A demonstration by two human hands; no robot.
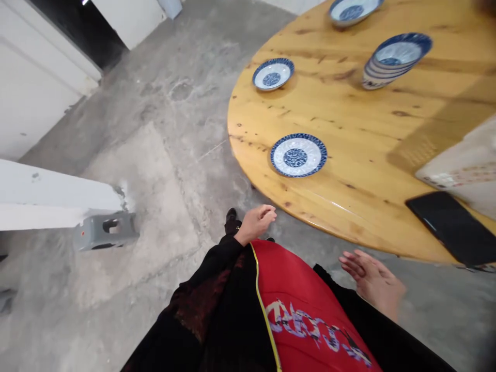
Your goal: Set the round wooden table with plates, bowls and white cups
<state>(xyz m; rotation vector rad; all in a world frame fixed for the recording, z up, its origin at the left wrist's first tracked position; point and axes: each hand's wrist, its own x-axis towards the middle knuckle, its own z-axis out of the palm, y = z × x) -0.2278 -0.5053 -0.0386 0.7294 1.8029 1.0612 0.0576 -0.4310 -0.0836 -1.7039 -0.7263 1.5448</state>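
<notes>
My left hand (256, 224) hangs just off the near edge of the round wooden table (360, 150), its fingers curled together with nothing visible in them. Lower on the right, my right hand (375, 283) is held in the air beside the table edge, fingers loosely stretched and empty. Closest to my left hand lies a blue-and-white plate (298, 155), flat on the table. A second such plate (273, 75) rests farther back near the left rim. Neither hand touches any dish.
A tilted-looking stack of blue-rimmed bowls (397, 59) stands farther back, with another plate (354, 11) beyond. At the right are a black phone (453, 227) and a whitish packet (465, 160). A grey plastic stool (104, 231) stands on the concrete floor at left.
</notes>
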